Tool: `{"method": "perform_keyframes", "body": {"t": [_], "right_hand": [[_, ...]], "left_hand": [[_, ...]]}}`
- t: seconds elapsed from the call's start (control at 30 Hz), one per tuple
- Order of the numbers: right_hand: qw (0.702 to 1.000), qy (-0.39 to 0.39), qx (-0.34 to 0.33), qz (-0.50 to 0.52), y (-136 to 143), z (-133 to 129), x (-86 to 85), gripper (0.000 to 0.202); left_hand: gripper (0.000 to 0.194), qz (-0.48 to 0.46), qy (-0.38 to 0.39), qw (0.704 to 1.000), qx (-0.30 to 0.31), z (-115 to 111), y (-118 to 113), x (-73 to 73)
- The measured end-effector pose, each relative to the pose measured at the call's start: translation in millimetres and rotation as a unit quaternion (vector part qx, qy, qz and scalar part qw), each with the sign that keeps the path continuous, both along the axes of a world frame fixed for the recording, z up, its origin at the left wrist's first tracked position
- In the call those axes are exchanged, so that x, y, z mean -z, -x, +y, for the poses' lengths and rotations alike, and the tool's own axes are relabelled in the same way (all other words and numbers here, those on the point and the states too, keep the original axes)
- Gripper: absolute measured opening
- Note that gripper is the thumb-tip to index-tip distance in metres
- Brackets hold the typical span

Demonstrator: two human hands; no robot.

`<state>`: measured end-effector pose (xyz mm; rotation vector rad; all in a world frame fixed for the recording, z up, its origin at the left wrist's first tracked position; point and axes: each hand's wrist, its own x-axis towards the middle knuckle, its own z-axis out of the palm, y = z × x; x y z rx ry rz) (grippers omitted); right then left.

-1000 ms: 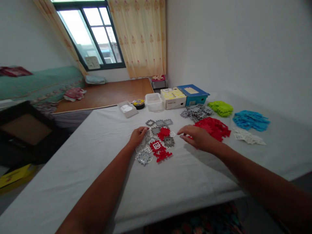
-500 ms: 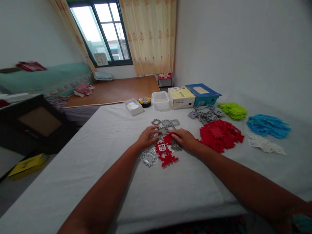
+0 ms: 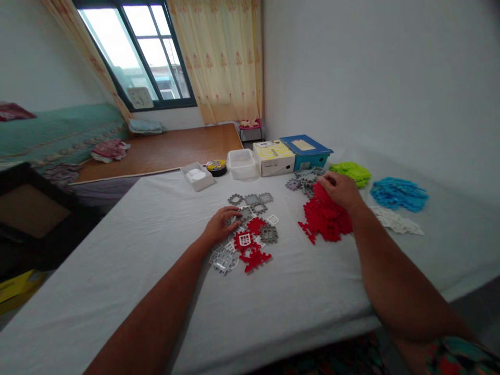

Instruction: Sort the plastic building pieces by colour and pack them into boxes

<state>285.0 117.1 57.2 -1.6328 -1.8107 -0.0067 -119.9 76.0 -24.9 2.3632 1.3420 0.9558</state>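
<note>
My left hand [image 3: 222,225] rests at the left of the mixed plastic pieces, fingers spread and touching a grey interlocking tile [image 3: 244,214]. In front of it lie a red tile [image 3: 257,225], a red tile with a white window piece [image 3: 244,239], a darker grey tile [image 3: 269,234] and a red notched piece [image 3: 255,259]. My right hand [image 3: 340,190] is over the far side of the red tile pile [image 3: 328,221], fingers closed on a red tile [image 3: 321,192] raised at the pile's top. Its fingertips partly cover the grey tile pile [image 3: 307,179] behind.
Green pieces [image 3: 351,173], blue pieces [image 3: 398,194] and white pieces [image 3: 398,221] lie in piles at the right. Along the back stand a white box [image 3: 197,177], a round black-and-yellow tin [image 3: 216,167], a clear container [image 3: 242,164], a yellow-white box [image 3: 274,158] and a blue box [image 3: 307,151].
My right hand has left the red tile among the mixed pieces and moved right to the red pile, raising a tile there. My left hand stays by the grey tiles. The view has turned right.
</note>
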Motion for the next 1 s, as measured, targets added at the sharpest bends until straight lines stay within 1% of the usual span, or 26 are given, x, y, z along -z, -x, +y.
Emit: {"method": "perform_keyframes", "body": {"t": [0.07,0.13,0.17,0.23,0.3,0.33,0.4,0.47,0.5,0.57,0.63,0.7,0.77,0.8,0.87,0.93,1.0], "right_hand": [[0.996,0.056,0.041,-0.058,-19,5,3.9,0.032],[0.988,0.1,0.052,-0.105,-26,7,10.8,0.033],[0.985,0.107,0.056,-0.123,-27,7,14.1,0.033],[0.983,0.086,0.07,-0.146,-23,6,18.6,0.033],[0.985,0.04,0.078,-0.151,-14,4,19.6,0.031],[0.987,0.014,0.069,-0.144,-8,3,19.0,0.03],[0.993,-0.047,0.016,-0.105,10,-2,17.2,0.028],[0.992,-0.085,-0.079,-0.039,35,-10,16.8,0.026],[0.987,-0.089,-0.133,-0.004,49,-17,17.8,0.026],[0.968,-0.069,-0.237,0.046,81,-32,22.3,0.026],[0.944,-0.046,-0.321,0.057,111,-46,29.1,0.029],[0.925,-0.039,-0.375,0.048,133,-57,35.6,0.032],[0.915,-0.035,-0.399,0.044,144,-61,39.3,0.029],[0.915,-0.031,-0.399,0.045,145,-60,39.6,0.027],[0.925,-0.023,-0.374,0.056,139,-51,37.0,0.023],[0.944,-0.025,-0.318,0.083,121,-34,30.4,0.021],[0.962,-0.035,-0.242,0.12,94,-10,21.6,0.021]], "left_hand": [[0.025,-0.003,0.006,1.0,0.0,0,-1,-0.3],[0.024,-0.005,0.003,1.0,0.0,-1,-2,-1.4],[0.023,-0.008,-0.003,1.0,-0.002,-2,-3,-2.1],[0.022,-0.019,-0.018,1.0,-0.016,-3,-5,-3.4],[0.022,-0.032,-0.035,0.998,-0.042,-4,-6,-5.1],[0.023,-0.041,-0.043,0.997,-0.057,-4,-7,-6.4],[0.025,-0.065,-0.054,0.994,-0.075,-7,-9,-10.3],[0.028,-0.099,-0.052,0.991,-0.069,-10,-14,-15.7],[0.029,-0.117,-0.044,0.99,-0.059,-13,-17,-18.5],[0.031,-0.14,-0.023,0.989,-0.034,-18,-25,-23.7],[0.031,-0.14,-0.009,0.99,-0.003,-24,-32,-27.5],[0.03,-0.124,-0.005,0.992,0.027,-29,-38,-29.7],[0.03,-0.113,-0.002,0.993,0.044,-31,-42,-31.0],[0.031,-0.115,0.001,0.992,0.044,-32,-43,-31.5],[0.034,-0.136,0.014,0.99,0.028,-32,-42,-32.1],[0.038,-0.171,0.028,0.985,0.002,-30,-38,-32.3],[0.04,-0.194,0.032,0.98,-0.026,-26,-31,-31.7]]}}
